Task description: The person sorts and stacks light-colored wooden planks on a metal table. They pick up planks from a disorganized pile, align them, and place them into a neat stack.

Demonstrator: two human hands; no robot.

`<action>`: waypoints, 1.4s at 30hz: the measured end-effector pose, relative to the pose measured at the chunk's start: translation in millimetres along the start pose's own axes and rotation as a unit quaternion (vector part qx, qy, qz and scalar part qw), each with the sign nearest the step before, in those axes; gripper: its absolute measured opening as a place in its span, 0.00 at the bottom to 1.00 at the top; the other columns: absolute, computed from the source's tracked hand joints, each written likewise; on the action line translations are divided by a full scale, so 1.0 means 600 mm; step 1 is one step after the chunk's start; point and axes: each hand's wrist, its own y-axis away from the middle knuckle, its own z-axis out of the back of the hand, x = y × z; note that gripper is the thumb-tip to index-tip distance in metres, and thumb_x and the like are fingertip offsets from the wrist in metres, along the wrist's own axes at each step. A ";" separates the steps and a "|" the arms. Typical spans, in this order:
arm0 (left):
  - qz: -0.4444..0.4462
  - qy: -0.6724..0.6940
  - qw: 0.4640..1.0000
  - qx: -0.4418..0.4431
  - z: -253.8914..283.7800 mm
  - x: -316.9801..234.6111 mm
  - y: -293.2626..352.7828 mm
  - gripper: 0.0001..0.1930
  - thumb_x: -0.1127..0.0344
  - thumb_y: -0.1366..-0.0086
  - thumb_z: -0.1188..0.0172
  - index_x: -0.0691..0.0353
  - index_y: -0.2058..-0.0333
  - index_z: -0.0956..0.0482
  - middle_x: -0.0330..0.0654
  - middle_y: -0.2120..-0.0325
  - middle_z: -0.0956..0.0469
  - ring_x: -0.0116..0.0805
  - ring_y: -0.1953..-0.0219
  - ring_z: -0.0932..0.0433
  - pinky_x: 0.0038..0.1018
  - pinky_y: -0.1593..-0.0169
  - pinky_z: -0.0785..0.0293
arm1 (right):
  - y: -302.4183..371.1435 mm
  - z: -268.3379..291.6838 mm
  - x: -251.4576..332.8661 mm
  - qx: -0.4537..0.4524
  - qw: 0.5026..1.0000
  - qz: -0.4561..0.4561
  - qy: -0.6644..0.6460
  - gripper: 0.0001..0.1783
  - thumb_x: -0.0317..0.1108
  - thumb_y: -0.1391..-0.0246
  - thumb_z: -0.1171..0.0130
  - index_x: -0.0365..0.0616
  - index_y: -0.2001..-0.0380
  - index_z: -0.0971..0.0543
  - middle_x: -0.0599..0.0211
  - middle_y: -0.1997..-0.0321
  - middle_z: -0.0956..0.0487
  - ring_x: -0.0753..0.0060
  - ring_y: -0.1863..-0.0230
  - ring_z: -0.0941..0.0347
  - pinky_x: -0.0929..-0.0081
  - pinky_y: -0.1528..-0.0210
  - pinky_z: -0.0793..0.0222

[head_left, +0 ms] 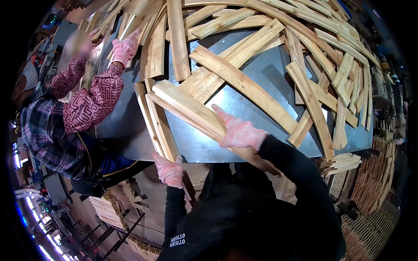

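Observation:
My right hand, in a pink-and-white knit glove, grips a small stack of pale wooden boards. The stack slants across the near table edge, its far end at the upper left and its near end past the edge. My left hand, gloved alike, is closed round the near ends of a pair of narrow wooden boards at the table's front edge. Its fingertips are partly hidden by the wood. Just beyond my right hand, a long loose board lies across other boards.
Many boards lie crisscrossed on the metal table, heaped along its far and right sides. At the left, a co-worker in a plaid shirt handles boards with gloved hands. Stacked wood stands at the lower right, more at the lower left.

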 end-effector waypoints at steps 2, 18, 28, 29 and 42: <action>0.038 -0.003 0.999 0.035 0.008 -0.015 -0.004 0.57 0.57 0.53 0.25 0.59 0.29 0.52 0.61 0.46 0.27 0.61 0.47 0.23 0.46 0.44 0.25 | -0.060 -0.051 0.014 0.016 0.994 -0.023 -0.104 0.63 0.37 0.59 0.33 0.47 0.23 0.58 0.39 0.33 0.31 0.46 0.37 0.28 0.71 0.34 0.33; -0.073 -0.054 0.995 0.043 0.020 -0.020 0.001 0.62 0.46 0.50 0.27 0.66 0.28 0.59 0.67 0.38 0.39 0.63 0.39 0.33 0.48 0.39 0.31 | -0.001 0.067 -0.170 -0.473 0.821 -0.129 0.294 0.46 0.57 0.50 0.35 0.40 0.35 0.34 0.49 0.51 0.20 0.48 0.49 0.23 0.53 0.45 0.28; -0.087 -0.053 0.994 0.035 0.009 0.038 -0.013 0.64 0.47 0.49 0.26 0.67 0.27 0.62 0.67 0.32 0.46 0.65 0.30 0.45 0.44 0.29 0.44 | 0.294 0.110 -0.305 -0.524 0.762 -0.039 0.378 0.21 0.40 0.42 0.40 0.44 0.47 0.24 0.52 0.55 0.23 0.50 0.58 0.26 0.54 0.58 0.28; -0.123 -0.028 0.991 0.034 0.005 0.057 -0.015 0.65 0.47 0.48 0.26 0.68 0.27 0.64 0.68 0.32 0.47 0.67 0.30 0.46 0.45 0.28 0.45 | 0.333 0.143 -0.332 -0.506 0.743 -0.090 0.429 0.31 0.44 0.43 0.38 0.43 0.39 0.27 0.47 0.49 0.24 0.44 0.55 0.27 0.50 0.54 0.29; -0.410 0.013 0.906 -0.106 0.026 -0.264 -0.012 0.42 0.55 0.46 0.29 0.71 0.38 0.36 0.61 0.44 0.29 0.59 0.43 0.28 0.48 0.42 0.29 | 0.284 0.169 -0.310 -0.261 0.930 0.007 -0.259 0.62 0.35 0.57 0.25 0.44 0.24 0.53 0.55 0.41 0.27 0.57 0.41 0.29 0.61 0.38 0.29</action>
